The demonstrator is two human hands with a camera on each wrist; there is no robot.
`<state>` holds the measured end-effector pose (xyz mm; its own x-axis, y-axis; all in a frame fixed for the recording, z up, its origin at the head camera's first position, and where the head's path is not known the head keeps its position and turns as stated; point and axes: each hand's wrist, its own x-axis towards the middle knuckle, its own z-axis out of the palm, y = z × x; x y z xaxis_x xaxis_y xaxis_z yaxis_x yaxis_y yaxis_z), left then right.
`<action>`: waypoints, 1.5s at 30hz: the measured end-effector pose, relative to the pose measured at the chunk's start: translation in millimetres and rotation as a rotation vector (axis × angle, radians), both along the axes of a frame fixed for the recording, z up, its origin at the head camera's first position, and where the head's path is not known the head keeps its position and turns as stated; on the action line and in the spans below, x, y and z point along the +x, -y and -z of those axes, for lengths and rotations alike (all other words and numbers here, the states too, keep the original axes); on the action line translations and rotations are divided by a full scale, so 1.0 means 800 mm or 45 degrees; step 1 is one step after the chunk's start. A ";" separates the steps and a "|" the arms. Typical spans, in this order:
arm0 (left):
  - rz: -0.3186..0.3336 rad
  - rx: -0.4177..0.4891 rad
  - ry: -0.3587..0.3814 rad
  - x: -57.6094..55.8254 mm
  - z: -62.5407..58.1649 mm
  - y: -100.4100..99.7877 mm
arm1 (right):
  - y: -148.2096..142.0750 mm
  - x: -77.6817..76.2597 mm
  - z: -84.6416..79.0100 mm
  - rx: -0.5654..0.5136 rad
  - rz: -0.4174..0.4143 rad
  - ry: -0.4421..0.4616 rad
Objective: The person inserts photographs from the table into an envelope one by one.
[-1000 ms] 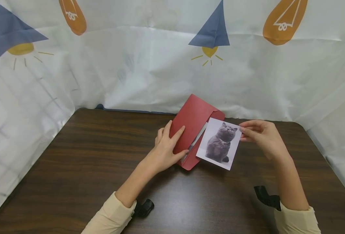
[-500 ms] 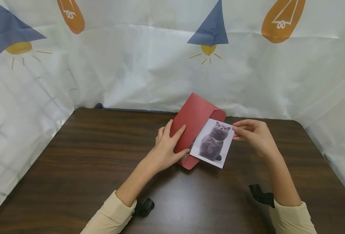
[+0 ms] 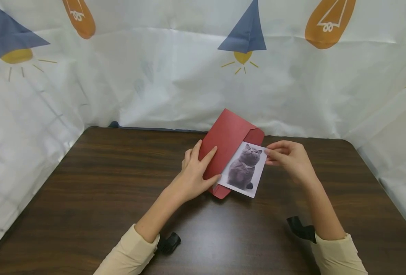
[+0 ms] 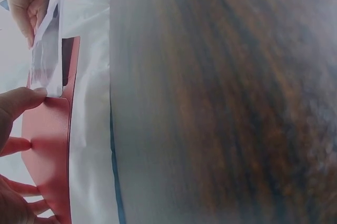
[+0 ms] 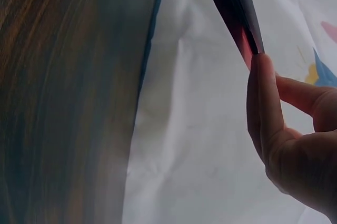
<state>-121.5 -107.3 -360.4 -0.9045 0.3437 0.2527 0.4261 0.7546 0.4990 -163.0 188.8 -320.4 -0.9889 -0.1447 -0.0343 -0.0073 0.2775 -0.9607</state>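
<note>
A red envelope (image 3: pixel 225 135) is held tilted above the table, its long open side facing right. My left hand (image 3: pixel 195 175) grips its left side, the index finger lying across the front and the thumb at the opening. My right hand (image 3: pixel 292 159) pinches the upper right corner of a white photo card (image 3: pixel 258 173) with a grey cat on it. The card's left edge is tucked inside the opening. In the left wrist view, the thumb touches the card near the envelope's (image 4: pixel 50 129) mouth. The right wrist view shows the card and envelope edge-on, dark.
Below is a dark wood-grain table (image 3: pixel 86 198). A white sheet (image 3: pixel 175 84) printed with lamps and bulbs hangs behind and at the sides. Black wrist mounts (image 3: pixel 301 228) stick out from both cream sleeves (image 3: pixel 338 254).
My right hand has moved left with the card, from in front of the envelope's opening to partly inside it. My left hand and the envelope have stayed almost still.
</note>
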 end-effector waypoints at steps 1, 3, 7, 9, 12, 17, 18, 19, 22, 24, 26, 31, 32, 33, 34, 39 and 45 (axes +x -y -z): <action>0.000 0.000 0.001 0.000 0.000 0.000 | 0.001 0.000 0.001 0.003 0.003 0.001; 0.000 0.001 0.003 -0.001 0.001 0.000 | 0.003 0.000 0.001 0.007 0.007 0.003; -0.005 0.000 0.002 -0.001 0.001 -0.001 | 0.005 0.001 0.002 0.027 0.011 0.004; -0.006 -0.002 -0.004 -0.001 0.001 -0.001 | 0.006 0.001 0.002 0.027 0.011 0.000; -0.006 -0.001 -0.011 -0.001 0.001 -0.002 | 0.006 0.001 0.003 0.029 0.003 -0.006; -0.010 -0.003 -0.012 -0.001 0.002 -0.002 | 0.007 0.003 0.002 0.029 -0.016 0.003; -0.011 -0.005 -0.013 -0.001 0.002 -0.002 | 0.007 0.003 0.001 0.029 -0.017 0.008; -0.011 -0.005 -0.014 -0.001 0.002 -0.002 | 0.007 0.003 0.001 0.026 -0.018 0.011; -0.010 -0.002 -0.020 0.000 0.002 -0.003 | 0.008 0.003 0.001 0.017 -0.023 0.019; -0.007 0.002 -0.029 0.000 0.002 -0.003 | 0.009 0.003 0.002 0.010 -0.025 0.019; -0.006 0.005 -0.034 0.000 0.002 -0.003 | 0.010 0.003 0.002 0.002 -0.027 0.015; 0.000 0.009 -0.043 0.001 0.003 -0.003 | 0.012 0.003 0.003 -0.014 -0.028 0.011; 0.000 0.010 -0.044 0.001 0.003 -0.003 | 0.013 0.003 0.003 -0.016 -0.029 0.014; 0.000 0.011 -0.042 0.001 0.004 -0.004 | 0.013 0.003 0.003 -0.012 -0.027 0.017; 0.000 0.012 -0.042 0.001 0.004 -0.004 | 0.014 0.003 0.003 -0.009 -0.026 0.020; -0.001 0.011 -0.048 0.001 0.005 -0.005 | 0.016 0.003 0.004 -0.003 -0.019 0.042; 0.004 0.015 -0.051 0.002 0.004 -0.006 | 0.021 0.005 0.004 -0.034 -0.011 0.058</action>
